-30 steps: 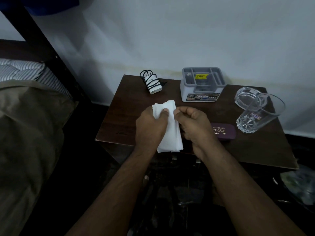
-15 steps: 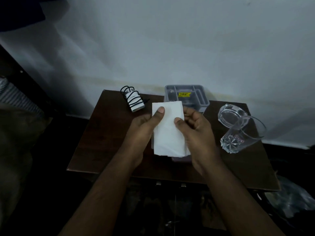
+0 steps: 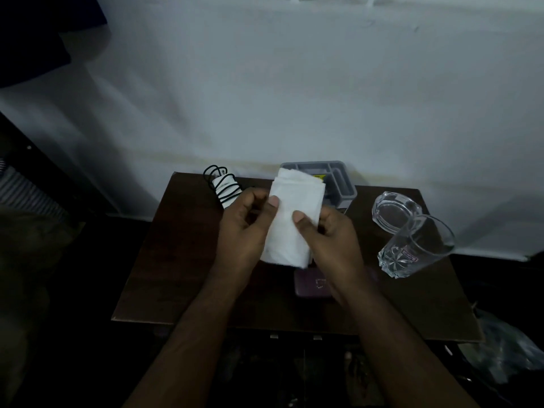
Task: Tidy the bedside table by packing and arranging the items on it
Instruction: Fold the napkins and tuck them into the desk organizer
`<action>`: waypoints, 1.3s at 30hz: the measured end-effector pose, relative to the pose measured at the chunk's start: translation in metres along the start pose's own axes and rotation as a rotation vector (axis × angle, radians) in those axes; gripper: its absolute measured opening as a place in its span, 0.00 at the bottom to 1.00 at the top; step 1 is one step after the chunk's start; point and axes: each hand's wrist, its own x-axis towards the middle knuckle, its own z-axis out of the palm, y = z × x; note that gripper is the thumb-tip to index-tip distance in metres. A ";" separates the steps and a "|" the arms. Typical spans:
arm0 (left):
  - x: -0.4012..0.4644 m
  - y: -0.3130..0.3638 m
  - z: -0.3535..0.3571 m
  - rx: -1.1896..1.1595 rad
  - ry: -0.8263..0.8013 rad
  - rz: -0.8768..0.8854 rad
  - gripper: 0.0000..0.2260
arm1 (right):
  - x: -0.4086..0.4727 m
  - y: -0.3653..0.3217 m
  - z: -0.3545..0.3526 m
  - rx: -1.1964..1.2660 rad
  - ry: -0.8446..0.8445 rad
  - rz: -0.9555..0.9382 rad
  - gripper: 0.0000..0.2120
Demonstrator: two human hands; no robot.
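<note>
Both hands hold a folded white tissue stack (image 3: 291, 219) above the middle of the dark wooden bedside table (image 3: 182, 269). The left hand (image 3: 244, 231) grips the stack's left edge, thumb pressed on the front face and fingers curled behind. The right hand (image 3: 332, 245) grips the right edge the same way, its thumb lying on the front of the paper a little lower than the left thumb. The stack stands roughly upright, tilted slightly to the right, its top edge showing several layered folds.

Behind the tissue, at the back of the table against the white wall (image 3: 294, 98), sits a grey compartmented organiser box (image 3: 338, 184), partly hidden by the paper (a yellow label peeks out just beside the stack's top right corner). To the left of the box lies a white charger wound with black cable (image 3: 224, 187), just behind the left hand's knuckles. On the right side of the table a clear glass tumbler (image 3: 415, 248) lies tipped on its side, and a clear glass ashtray (image 3: 394, 210) sits touching it at the back. A purple case (image 3: 312, 285) rests flat on the table below the hands, partly covered by the right wrist
</note>
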 end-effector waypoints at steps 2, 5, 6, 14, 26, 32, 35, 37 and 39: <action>0.004 -0.001 0.004 -0.046 0.048 -0.001 0.05 | 0.004 -0.005 -0.006 -0.019 0.185 -0.050 0.09; 0.010 -0.002 0.014 -0.098 0.071 -0.024 0.08 | 0.011 -0.014 -0.009 0.031 0.412 -0.132 0.07; 0.010 -0.001 0.019 -0.125 0.070 -0.032 0.10 | 0.012 -0.015 -0.009 0.039 0.446 -0.168 0.06; 0.003 0.001 0.042 -0.240 -0.117 0.023 0.28 | 0.015 -0.023 0.016 0.030 0.488 -0.330 0.06; 0.040 0.007 0.029 -0.509 -0.274 -0.093 0.37 | 0.052 -0.023 0.012 0.163 0.188 -0.375 0.14; 0.045 0.011 0.031 -0.468 -0.304 -0.065 0.51 | 0.067 -0.017 0.026 0.168 0.209 -0.340 0.15; 0.048 0.006 0.029 -0.417 -0.286 -0.061 0.49 | 0.071 -0.014 0.025 0.121 0.200 -0.306 0.18; 0.050 0.001 0.030 -0.354 -0.224 -0.048 0.42 | 0.073 -0.012 0.023 0.055 0.209 -0.307 0.16; 0.049 -0.001 0.035 -0.328 -0.184 -0.080 0.37 | 0.075 -0.011 0.022 -0.052 0.244 -0.318 0.11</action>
